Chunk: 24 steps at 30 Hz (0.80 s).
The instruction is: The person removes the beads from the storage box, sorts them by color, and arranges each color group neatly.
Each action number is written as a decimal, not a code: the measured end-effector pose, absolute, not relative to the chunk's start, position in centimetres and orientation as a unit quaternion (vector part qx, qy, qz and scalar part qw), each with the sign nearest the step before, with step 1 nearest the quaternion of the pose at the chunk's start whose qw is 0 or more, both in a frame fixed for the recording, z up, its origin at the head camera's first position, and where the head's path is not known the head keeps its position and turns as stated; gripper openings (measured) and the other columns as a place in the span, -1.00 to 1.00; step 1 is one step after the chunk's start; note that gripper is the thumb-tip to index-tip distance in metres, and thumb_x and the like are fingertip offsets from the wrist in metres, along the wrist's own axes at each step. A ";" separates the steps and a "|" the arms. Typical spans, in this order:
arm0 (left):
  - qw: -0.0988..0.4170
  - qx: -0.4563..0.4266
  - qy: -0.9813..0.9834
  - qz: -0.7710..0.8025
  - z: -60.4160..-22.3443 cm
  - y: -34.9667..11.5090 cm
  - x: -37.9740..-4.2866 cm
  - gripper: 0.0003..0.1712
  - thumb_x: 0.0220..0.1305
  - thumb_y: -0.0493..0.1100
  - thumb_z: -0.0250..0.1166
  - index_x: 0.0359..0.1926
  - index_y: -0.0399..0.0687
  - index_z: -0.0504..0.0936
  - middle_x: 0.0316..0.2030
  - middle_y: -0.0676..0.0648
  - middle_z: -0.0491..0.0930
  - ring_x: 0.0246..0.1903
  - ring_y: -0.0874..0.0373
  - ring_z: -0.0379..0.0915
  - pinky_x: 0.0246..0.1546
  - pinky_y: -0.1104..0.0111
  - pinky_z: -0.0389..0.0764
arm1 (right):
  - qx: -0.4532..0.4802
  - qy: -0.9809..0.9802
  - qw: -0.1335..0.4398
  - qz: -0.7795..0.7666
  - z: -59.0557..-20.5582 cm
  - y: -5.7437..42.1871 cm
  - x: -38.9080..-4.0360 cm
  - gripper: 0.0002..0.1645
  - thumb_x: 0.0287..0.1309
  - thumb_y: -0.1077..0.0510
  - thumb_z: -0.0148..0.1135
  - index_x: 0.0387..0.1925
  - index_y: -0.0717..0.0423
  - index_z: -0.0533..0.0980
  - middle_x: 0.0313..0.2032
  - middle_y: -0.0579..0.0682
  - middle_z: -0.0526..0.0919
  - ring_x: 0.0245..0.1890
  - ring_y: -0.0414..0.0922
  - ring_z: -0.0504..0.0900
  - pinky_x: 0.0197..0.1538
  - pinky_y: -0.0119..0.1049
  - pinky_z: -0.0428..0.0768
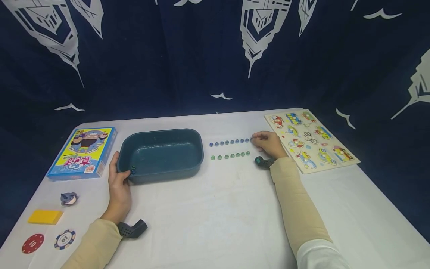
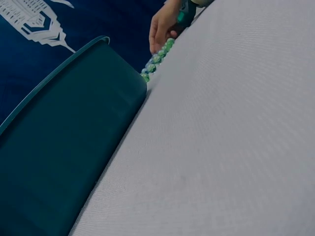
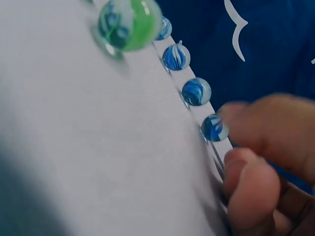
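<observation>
My left hand (image 1: pixel 119 190) grips the left end of a dark teal basin (image 1: pixel 161 174), its thumb over the near rim. A few small marbles (image 1: pixel 133 170) lie in the basin's near left corner. Right of the basin, blue-swirled marbles (image 1: pixel 231 142) form a row on the table, with a row of green marbles (image 1: pixel 232 156) in front. My right hand (image 1: pixel 268 144) is at the right end of the blue row. In the right wrist view its index fingertip meets the end blue marble (image 3: pixel 214 128), while the thumb (image 3: pixel 253 194) stays apart from it.
A picture puzzle board (image 1: pixel 312 140) lies right of my right hand. At left are a boxed game (image 1: pixel 82 153), a small shark figure (image 1: pixel 69 198), a yellow block (image 1: pixel 45 216), a red chip (image 1: pixel 33 243) and a white-and-blue chip (image 1: pixel 65 239). A patterned dark curtain (image 1: pixel 188 56) hangs behind the table.
</observation>
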<state>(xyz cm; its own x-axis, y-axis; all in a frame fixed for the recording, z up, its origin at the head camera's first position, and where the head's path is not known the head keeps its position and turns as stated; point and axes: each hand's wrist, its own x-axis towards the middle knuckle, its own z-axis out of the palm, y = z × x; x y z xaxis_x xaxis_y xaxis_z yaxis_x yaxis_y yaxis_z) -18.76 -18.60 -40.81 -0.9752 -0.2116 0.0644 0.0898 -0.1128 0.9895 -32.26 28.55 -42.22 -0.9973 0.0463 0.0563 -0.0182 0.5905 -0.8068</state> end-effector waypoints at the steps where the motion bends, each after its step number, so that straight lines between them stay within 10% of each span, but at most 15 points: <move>1: 0.102 0.046 -0.658 -0.745 -40.8 -18.6 -18.8 -0.15 0.28 -0.33 -0.31 0.59 0.14 -0.20 0.56 0.22 -0.32 0.52 0.35 -0.49 0.43 0.51 -0.33 | -0.004 -0.886 0.037 0.463 -42.2 28.6 -32.3 -0.67 0.29 0.12 0.27 0.02 0.18 0.62 -0.23 0.15 0.68 -0.49 -0.16 0.59 -0.43 -0.40 0.58; 13: 0.102 0.048 -0.653 -0.749 -40.6 -18.5 -18.8 -0.15 0.28 -0.34 -0.30 0.59 0.13 -0.18 0.57 0.20 -0.30 0.52 0.33 -0.46 0.46 0.42 -0.34 | 0.033 -0.841 0.049 0.538 -36.5 24.9 -31.7 -0.53 0.35 -0.08 0.21 0.01 0.23 0.60 -0.22 0.01 0.60 -0.37 -0.15 0.53 -0.38 -0.41 0.55; 24: 0.117 0.038 -0.651 -0.749 -40.7 -18.5 -18.7 -0.14 0.24 -0.35 -0.29 0.59 0.02 -0.18 0.57 0.12 -0.29 0.53 0.26 -0.45 0.47 0.42 -0.31 | 0.084 -0.901 -0.025 0.424 -34.6 23.9 -31.0 -0.71 0.31 0.19 0.21 0.00 0.26 0.62 -0.10 0.17 0.65 -0.24 0.13 0.63 -0.24 -0.19 0.66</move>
